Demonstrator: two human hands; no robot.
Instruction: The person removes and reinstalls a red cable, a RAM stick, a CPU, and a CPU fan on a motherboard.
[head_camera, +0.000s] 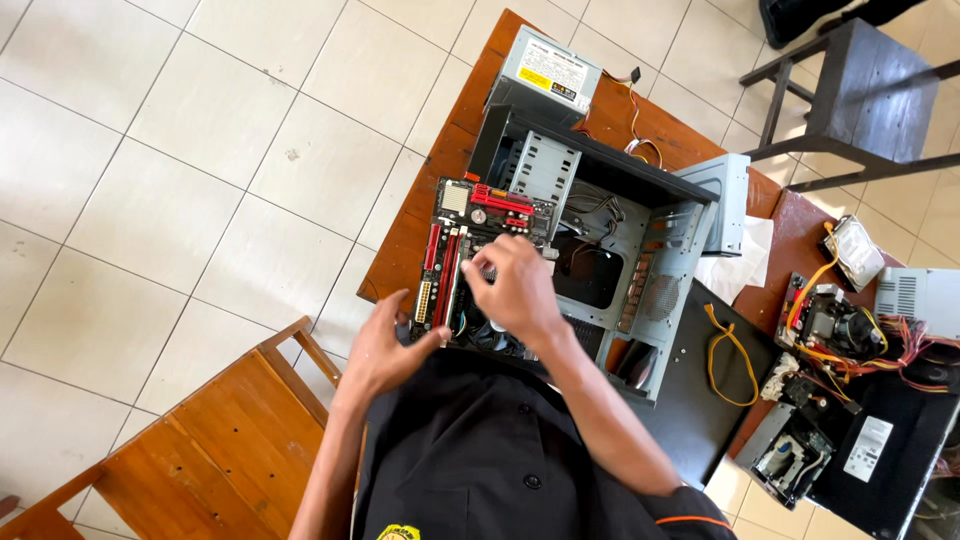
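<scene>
A black motherboard (462, 232) with red slots lies at the open side of a grey computer case (640, 250) on a brown wooden table (405, 250). My left hand (382, 345) rests at the board's near left edge, thumb against it. My right hand (512, 290) is curled over the middle of the board, fingertips pressing down on a part that the fingers hide. Whether either hand truly grips something is not visible.
A grey power supply (545, 68) with loose wires sits behind the case. A drive (728, 195) and white cloth lie to the right, then a black side panel (700, 400) with a yellow cable, more parts and boards. A wooden bench (210, 450) stands left, a dark chair (860, 90) far right.
</scene>
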